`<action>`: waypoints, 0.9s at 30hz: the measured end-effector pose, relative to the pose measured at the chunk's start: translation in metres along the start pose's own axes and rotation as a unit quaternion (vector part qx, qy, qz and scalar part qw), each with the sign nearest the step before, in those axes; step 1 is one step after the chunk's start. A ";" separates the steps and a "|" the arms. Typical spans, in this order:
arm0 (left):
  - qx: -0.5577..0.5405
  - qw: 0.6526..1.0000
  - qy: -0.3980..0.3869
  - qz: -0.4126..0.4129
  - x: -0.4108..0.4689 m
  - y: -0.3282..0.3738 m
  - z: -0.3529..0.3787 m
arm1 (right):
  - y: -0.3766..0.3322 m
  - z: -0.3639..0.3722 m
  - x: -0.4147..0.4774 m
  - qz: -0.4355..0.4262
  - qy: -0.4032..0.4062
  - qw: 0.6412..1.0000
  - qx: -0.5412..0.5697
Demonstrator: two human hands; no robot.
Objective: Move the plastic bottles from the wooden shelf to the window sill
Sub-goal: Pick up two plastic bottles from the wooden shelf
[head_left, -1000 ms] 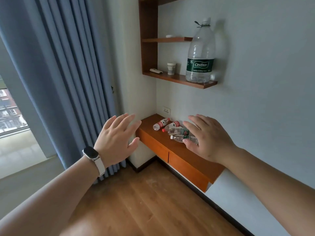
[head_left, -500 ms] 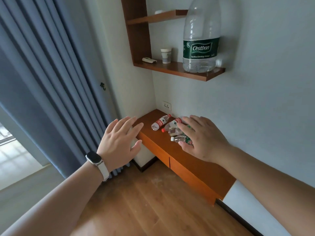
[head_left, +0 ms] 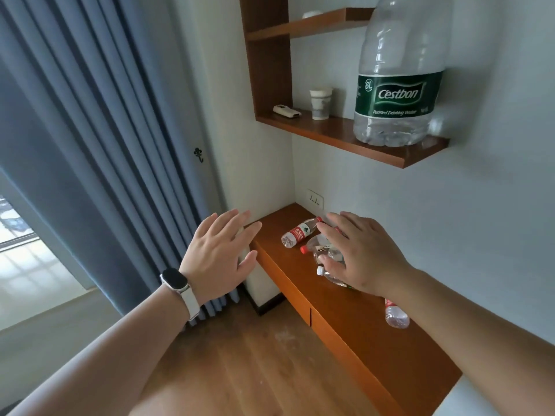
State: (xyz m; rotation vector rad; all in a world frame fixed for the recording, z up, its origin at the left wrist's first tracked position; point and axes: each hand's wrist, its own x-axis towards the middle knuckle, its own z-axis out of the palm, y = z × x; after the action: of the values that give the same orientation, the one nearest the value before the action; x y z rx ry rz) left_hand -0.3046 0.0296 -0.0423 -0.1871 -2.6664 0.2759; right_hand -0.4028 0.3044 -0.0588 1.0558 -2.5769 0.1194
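Several small clear plastic bottles lie on their sides on the low wooden shelf (head_left: 354, 319) in the corner. One red-labelled bottle (head_left: 300, 232) lies apart at the far end. My right hand (head_left: 357, 253) is spread over a cluster of bottles (head_left: 326, 258), fingers apart, partly hiding them; whether it touches them is unclear. Another small bottle (head_left: 396, 315) shows beside my right forearm. My left hand (head_left: 217, 256), with a watch on the wrist, hovers open left of the shelf's end. A big 6L Cestbon bottle (head_left: 399, 79) stands on the upper wall shelf (head_left: 336, 133).
A paper cup (head_left: 320, 103) and a small white remote (head_left: 286, 111) sit on the upper shelf. Blue curtains (head_left: 99, 130) hang on the left, with the window sill (head_left: 45, 307) below them. A wall socket (head_left: 315, 199) is in the corner. Wooden floor lies below.
The view has moved closer to the corner and shelves. My right hand has dropped lower over the bottle cluster. My left hand stays open beside the shelf's end.
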 end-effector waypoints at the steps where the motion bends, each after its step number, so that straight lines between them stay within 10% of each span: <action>1: -0.002 1.000 0.002 -0.002 0.002 -0.007 0.005 | -0.001 0.003 0.010 -0.006 0.001 1.000 -0.002; 27: -0.118 0.986 0.052 0.106 0.153 -0.248 0.171 | -0.066 0.105 0.241 0.146 -0.061 0.985 -0.074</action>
State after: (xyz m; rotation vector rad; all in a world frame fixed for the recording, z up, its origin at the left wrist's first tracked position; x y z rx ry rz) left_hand -0.5392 -0.2122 -0.0723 -0.5474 -2.5707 0.0138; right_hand -0.5464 0.0748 -0.0759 0.6466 -2.7877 -0.0659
